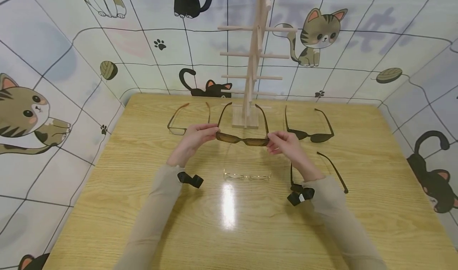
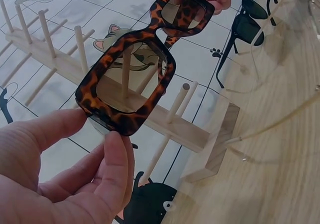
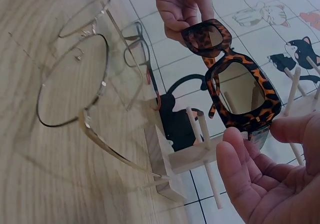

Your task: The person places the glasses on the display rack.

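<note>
Tortoiseshell sunglasses [image 1: 241, 139] with brown-tinted lenses are held up off the table, their temples spread and pointing toward the wooden rack [image 1: 250, 63]. My left hand [image 1: 196, 139] pinches the frame's left end between thumb and fingers. At the opposite end my right hand [image 1: 286, 144] pinches the other corner. Both wrist views show the mottled orange-and-black front, in the left wrist view [image 2: 125, 84] and the right wrist view. Below the sunglasses, thin gold-rimmed glasses [image 1: 247, 177] lie on the table.
Clear-lensed glasses [image 1: 177, 131] with brown temple tips lie behind my left hand. Black sunglasses [image 1: 316, 137] lie right of the rack. Another dark pair [image 1: 336, 170] lies partly under my right wrist. The rack's pegs stick out both ways, above its base [image 1: 245, 121].
</note>
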A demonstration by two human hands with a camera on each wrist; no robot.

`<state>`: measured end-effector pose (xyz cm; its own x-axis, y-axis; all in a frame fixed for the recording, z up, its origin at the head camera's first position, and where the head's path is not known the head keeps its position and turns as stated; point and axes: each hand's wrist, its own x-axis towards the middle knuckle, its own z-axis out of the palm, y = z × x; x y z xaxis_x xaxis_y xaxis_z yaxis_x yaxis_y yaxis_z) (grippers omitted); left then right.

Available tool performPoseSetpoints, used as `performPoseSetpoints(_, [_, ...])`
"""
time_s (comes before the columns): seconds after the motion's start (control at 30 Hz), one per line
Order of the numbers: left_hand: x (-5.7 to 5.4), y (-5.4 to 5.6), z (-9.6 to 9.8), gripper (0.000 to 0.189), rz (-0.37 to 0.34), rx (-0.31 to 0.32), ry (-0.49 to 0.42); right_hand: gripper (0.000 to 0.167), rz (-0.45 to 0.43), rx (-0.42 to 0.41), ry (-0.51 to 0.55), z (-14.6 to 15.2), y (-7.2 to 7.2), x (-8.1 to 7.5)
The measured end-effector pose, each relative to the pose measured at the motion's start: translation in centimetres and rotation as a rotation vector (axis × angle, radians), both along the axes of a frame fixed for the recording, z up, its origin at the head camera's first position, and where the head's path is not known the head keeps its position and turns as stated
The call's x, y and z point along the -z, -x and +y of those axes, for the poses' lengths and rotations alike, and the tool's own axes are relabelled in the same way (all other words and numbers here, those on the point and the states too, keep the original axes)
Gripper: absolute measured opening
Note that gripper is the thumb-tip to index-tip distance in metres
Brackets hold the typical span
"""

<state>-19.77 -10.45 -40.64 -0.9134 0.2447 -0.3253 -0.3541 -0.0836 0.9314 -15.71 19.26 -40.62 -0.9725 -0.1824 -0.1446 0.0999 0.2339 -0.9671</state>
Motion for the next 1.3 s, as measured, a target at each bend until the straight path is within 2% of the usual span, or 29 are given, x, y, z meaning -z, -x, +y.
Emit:
performPoseSetpoints(0.4, [-0.3, 2.6, 1.4, 0.039, -0.004, -0.07, -0.039, 0.045, -0.115, 0.07, -0.062, 0.3, 3.2, -0.8])
performPoseSetpoints(0.6, [0.3, 3.6, 2.2, 0.036, -0.029, -0.133, -0.074, 0.048, -0.159, 0.127, -0.087, 0.0, 4.3, -0.9])
performPoseSetpoints(0.97, [1.4, 4.7, 3.0, 0.033, -0.046, -0.218, -0.082, 0.049, -0.217, 0.134, -0.118, 0.0, 5.8, -0.6])
performPoseSetpoints(1.3, [2.0, 5.3, 3.3, 0.033, -0.048, -0.221, -0.059, 0.051, -0.276, 0.144, -0.073, -0.2, 6.9, 0.0])
